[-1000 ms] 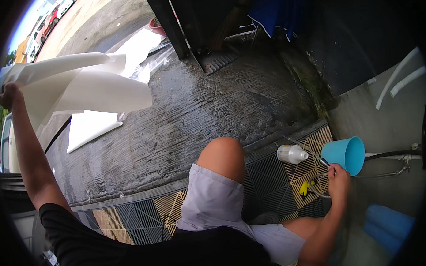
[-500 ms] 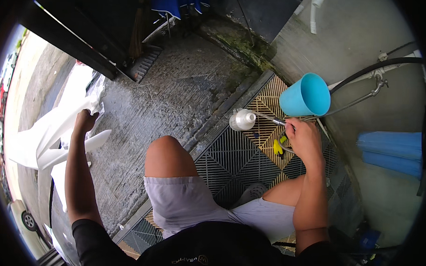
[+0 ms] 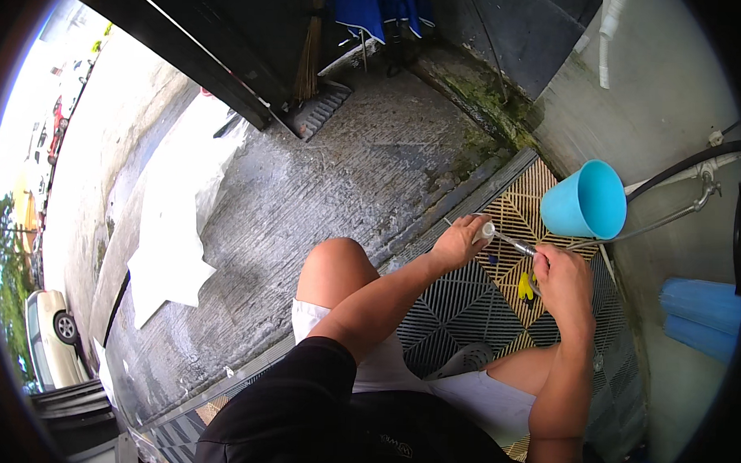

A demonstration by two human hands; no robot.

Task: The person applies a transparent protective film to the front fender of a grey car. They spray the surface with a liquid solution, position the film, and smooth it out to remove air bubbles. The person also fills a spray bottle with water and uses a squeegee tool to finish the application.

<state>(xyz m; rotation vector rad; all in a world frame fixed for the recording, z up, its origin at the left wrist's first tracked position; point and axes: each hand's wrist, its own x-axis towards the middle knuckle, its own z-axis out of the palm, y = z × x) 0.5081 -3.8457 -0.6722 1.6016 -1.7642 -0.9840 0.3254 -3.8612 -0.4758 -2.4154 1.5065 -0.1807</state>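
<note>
The white bottle (image 3: 488, 230), already in hand, is over the mat (image 3: 514, 196), by its left edge; the left hand (image 3: 461, 241) has its fingers curled around it. The right hand (image 3: 563, 279) pinches the hose (image 3: 523, 247), tip pointed toward the bottle's mouth; whether it is inside, or water runs, I cannot tell. A bucket (image 3: 582, 202) stands near the mat's far corner.

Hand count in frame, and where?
2. Left hand: centre, on the white bottle, left of the metal nozzle. Right hand: holding that nozzle, below the turquoise bucket. No others visible.
</note>
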